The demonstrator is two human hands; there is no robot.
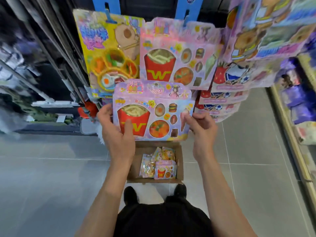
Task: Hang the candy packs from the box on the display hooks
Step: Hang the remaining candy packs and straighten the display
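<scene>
- The person is holding a pink candy pack [153,110] upright between both hands, above the cardboard box [179,161] on the floor and just below the packs already hanging.
- The left hand [116,130] is gripping the pack's left edge — thumb lying across the red fries carton printed on the front, fingers curled behind.
- The right hand [201,127] is pinching the right edge near the ice-cream cone picture.
- A matching fries pack [177,53] is hanging on the blue display hook [186,17] directly above; a yellow pack [111,53] is hanging to its left.
- Doing this step well probably means lifting the pack level, lining its top slot with that hook — the slot is too blurred to make out — and sliding it on in front of its twin.
- More packs are lying in the box, so the job is looking far from finished.
</scene>
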